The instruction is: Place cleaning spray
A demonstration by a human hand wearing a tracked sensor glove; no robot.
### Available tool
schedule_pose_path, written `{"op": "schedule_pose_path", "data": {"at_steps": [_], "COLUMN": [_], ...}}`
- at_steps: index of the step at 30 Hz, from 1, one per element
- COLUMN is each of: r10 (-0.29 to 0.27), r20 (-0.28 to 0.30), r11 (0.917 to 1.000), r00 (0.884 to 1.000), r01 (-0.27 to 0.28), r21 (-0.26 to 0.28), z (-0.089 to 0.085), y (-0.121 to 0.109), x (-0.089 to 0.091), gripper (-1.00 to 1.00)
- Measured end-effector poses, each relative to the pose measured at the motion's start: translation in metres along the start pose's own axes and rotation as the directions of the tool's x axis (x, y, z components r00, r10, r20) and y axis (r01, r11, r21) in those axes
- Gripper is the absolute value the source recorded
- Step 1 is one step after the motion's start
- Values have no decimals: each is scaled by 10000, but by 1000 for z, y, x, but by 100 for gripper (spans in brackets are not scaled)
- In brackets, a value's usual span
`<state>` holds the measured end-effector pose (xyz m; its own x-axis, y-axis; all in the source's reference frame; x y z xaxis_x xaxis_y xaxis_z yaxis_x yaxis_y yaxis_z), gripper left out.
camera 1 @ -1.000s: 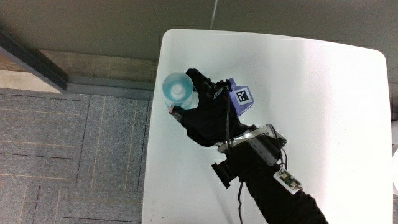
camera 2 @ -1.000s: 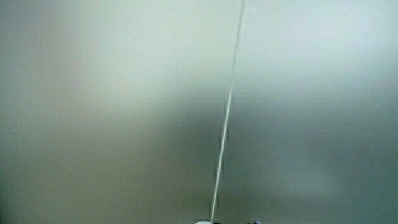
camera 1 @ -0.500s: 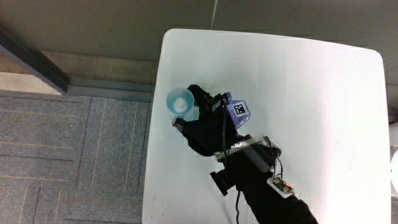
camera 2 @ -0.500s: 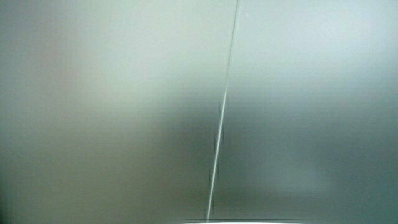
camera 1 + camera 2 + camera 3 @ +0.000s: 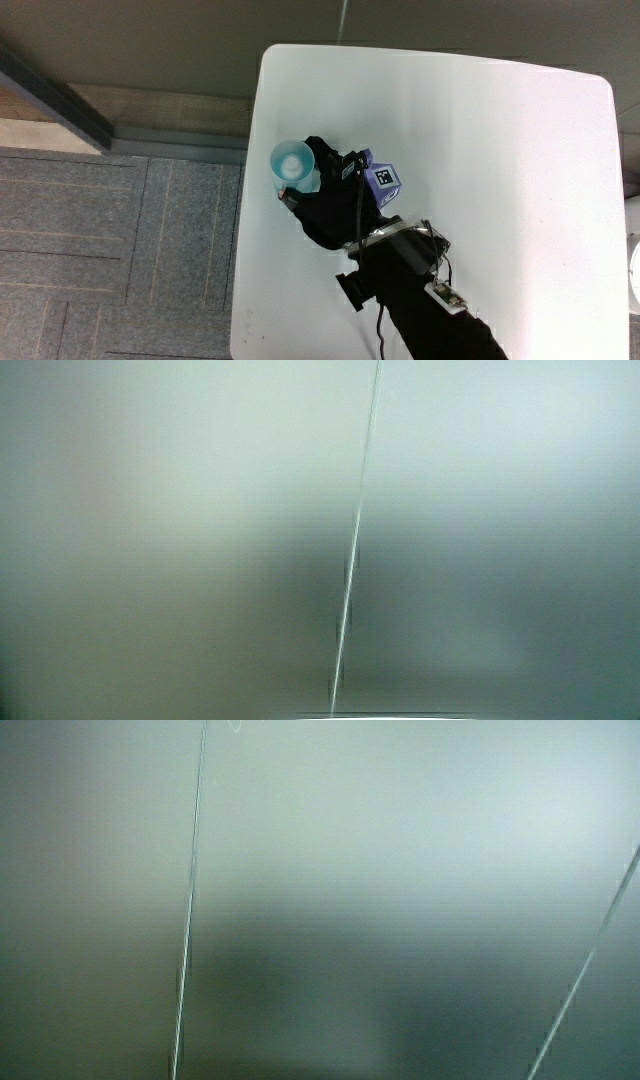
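Observation:
In the main view the cleaning spray [image 5: 293,163] shows from above as a pale blue round can with a light cap, standing upright at the edge of the white table [image 5: 500,150]. The gloved hand [image 5: 325,190] is wrapped around the can's side, with its fingers curled on it. A purple patterned cube [image 5: 385,181] sits on the back of the hand, and the forearm runs from there toward the person. The can's lower part is hidden by the hand. Both side views show only a pale wall.
Grey carpet floor [image 5: 110,260] lies beside the table's edge where the can is. A dark strip [image 5: 60,100] crosses the floor farther from the person.
The can looks smaller from above than a second ago, so the hand has lowered it toward the table at the same edge. The grip is unchanged.

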<state>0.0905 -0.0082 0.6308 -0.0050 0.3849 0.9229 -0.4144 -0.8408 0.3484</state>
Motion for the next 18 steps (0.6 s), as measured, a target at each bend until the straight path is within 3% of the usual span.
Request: {"op": "schedule_pose_path", "data": {"at_steps": [5,6,11,12,13,18], "r10": [-238,-26,-187,94,-87,110], "r20": [-104,-101,-151,-164,-325,-465], "r11": [9997,9999,9997,9998,9998,9997], "r00": [9997,9999,9997,9998,9994,9989], "r01": [237,25,185,-97,81,-119], "r21": [-44,-127,-134,-145,-192,-194], "z": [4,5,8,10,10,16], "y": [2,3,2,5,4,1], "x": [-2,-2,-7,-3,-7,-10], "gripper": [-17,-21,-42,-46,-50,-71]}}
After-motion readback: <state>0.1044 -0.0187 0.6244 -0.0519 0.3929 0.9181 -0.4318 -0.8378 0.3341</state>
